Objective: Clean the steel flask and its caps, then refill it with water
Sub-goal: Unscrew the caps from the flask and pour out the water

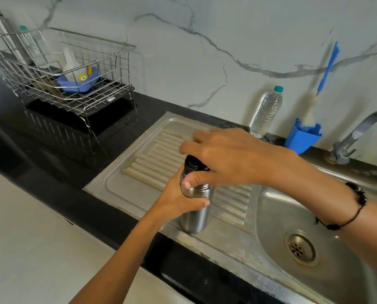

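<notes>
A: Steel flask point(195, 218), count?
B: One, upright on the sink drainboard point(139, 189). Left hand point(178, 201) grips its body; right hand point(233, 159) grasps the black cap point(193, 164) on top.
A: Other bottles?
B: One plastic water bottle point(266, 111) by the wall. One blue holder point(302, 137) with one brush point(324, 73). One wire rack point(60, 69).

Bare ribbed drainboard point(152, 154) lies open left of the upright steel flask point(195, 213). Behind it, along the wall, stand a plastic water bottle point(266, 111), blue brush holder point(302, 137) and, apparently, a tap point(358, 132). A wire dish rack point(58, 69) blocks the far-left counter.
</notes>
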Demonstrator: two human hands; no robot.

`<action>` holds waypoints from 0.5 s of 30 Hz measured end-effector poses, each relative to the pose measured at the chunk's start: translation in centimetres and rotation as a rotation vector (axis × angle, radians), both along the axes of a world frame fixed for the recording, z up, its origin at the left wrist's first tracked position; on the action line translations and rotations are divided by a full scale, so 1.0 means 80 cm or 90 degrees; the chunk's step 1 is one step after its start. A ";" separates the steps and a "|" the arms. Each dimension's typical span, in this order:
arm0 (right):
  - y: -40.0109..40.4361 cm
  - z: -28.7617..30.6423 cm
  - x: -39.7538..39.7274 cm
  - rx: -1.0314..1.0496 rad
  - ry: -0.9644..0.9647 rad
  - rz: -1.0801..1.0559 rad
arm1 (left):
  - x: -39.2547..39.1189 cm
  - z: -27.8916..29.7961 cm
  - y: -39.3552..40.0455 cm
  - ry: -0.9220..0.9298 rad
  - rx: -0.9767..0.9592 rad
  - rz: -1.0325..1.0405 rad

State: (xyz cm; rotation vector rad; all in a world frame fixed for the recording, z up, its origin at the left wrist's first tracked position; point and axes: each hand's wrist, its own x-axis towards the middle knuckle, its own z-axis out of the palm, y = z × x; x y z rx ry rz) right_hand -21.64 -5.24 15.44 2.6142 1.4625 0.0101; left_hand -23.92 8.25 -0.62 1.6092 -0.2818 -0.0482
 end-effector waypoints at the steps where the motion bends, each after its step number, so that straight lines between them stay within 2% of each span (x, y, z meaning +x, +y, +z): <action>1: 0.001 -0.002 0.000 -0.021 -0.012 -0.022 | 0.000 0.000 0.001 0.002 -0.002 0.002; 6: -0.010 0.005 0.002 -0.032 0.135 0.024 | 0.000 0.005 -0.001 -0.008 -0.002 0.015; 9: -0.004 0.001 -0.003 -0.020 0.077 -0.028 | -0.001 0.005 -0.001 0.002 -0.006 0.010; 11: 0.001 -0.005 0.000 -0.010 0.047 -0.015 | -0.001 0.006 -0.002 0.003 0.000 0.014; 13: -0.002 -0.002 0.005 -0.016 0.118 0.012 | 0.000 0.008 -0.002 -0.002 0.004 0.018; 15: -0.007 0.007 0.005 -0.055 0.190 -0.016 | 0.000 0.008 -0.001 0.001 -0.003 0.007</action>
